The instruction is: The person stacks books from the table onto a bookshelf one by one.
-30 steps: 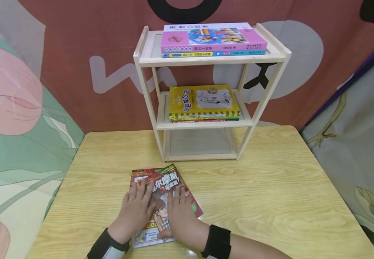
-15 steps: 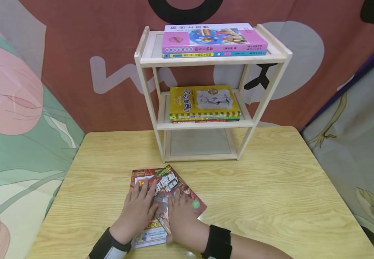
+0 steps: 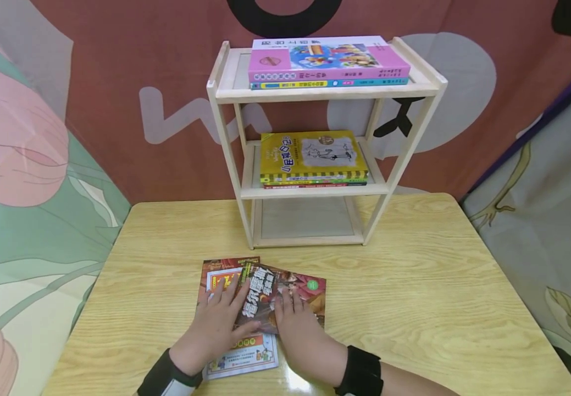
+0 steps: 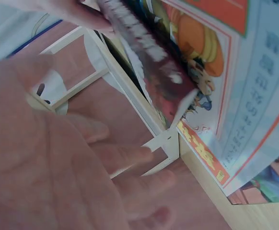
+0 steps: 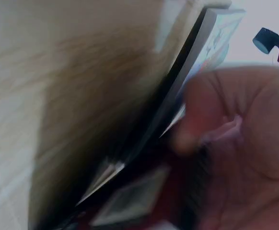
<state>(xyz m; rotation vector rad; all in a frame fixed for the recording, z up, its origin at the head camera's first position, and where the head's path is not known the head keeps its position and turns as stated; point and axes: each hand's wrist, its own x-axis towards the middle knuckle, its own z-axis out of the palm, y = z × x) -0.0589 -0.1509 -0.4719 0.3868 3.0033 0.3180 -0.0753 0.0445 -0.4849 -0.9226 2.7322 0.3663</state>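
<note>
A dark red book (image 3: pixel 259 291) with large white characters and a green round mark lies crosswise over a second, pale-bordered book (image 3: pixel 245 358) on the table. My left hand (image 3: pixel 206 333) rests on the left side of the pair, fingers spread and straight. With straight fingers, my right hand (image 3: pixel 306 344) presses on the right part of the dark red cover; its thumb is hidden in the head view. In the right wrist view, that thumb (image 5: pixel 192 115) shows near the dark cover, partly blurred. The left wrist view shows the upper book (image 4: pixel 151 62) angled across the lower one.
A pale wooden three-tier rack (image 3: pixel 315 192) stands at the back of the table (image 3: pixel 428 297). Pink and blue books (image 3: pixel 330 58) lie on its top shelf, a stack with a yellow book (image 3: pixel 312 154) on the middle one. Printed cloth (image 3: pixel 176 159) hangs behind and at both sides.
The dark red book has turned clockwise over the lower book, its top edge now at the left. My right hand has swung to the right with it; the left hand has moved slightly right.
</note>
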